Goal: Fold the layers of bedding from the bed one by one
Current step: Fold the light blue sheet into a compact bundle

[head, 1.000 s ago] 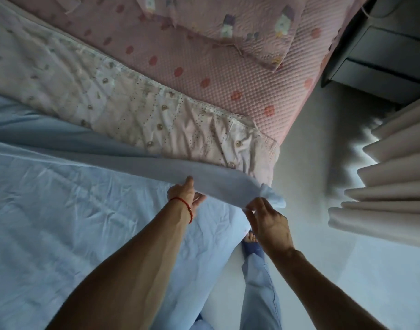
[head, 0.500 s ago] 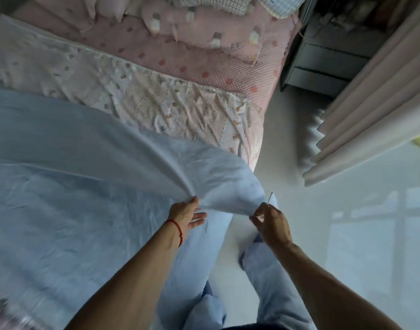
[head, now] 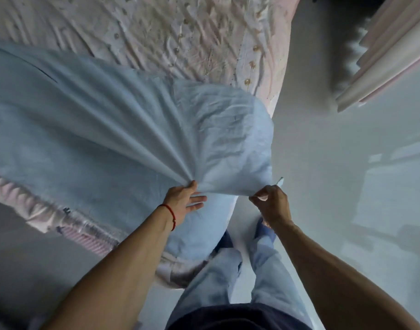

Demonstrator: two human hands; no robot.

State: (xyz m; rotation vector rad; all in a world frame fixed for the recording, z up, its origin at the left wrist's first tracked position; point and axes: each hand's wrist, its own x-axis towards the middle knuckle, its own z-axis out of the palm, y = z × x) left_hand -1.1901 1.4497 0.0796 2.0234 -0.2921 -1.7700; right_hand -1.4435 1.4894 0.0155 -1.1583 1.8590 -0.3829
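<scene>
A light blue sheet (head: 113, 129) lies across the bed, its near corner lifted and folded back over the rest. My left hand (head: 184, 200), with a red string on the wrist, pinches the sheet's edge between thumb and fingers where the folds gather. My right hand (head: 272, 203) is closed on the sheet's corner at the bed's right side, a white tag sticking up beside it. Beyond the blue sheet lies a wrinkled pale pink cover (head: 180, 36) with small dots. A pink striped layer (head: 85, 232) shows under the sheet at the bed's near edge.
Grey floor (head: 347, 186) runs along the right of the bed. Pleated pale curtains (head: 389, 53) hang at the upper right. My legs in light blue trousers (head: 239, 277) stand at the bed's near corner.
Both hands have pulled the blue sheet's corner back toward me, so more of the sheet is lifted and folded over. The view has tilted down; the pillows and the dark nightstand have left the frame.
</scene>
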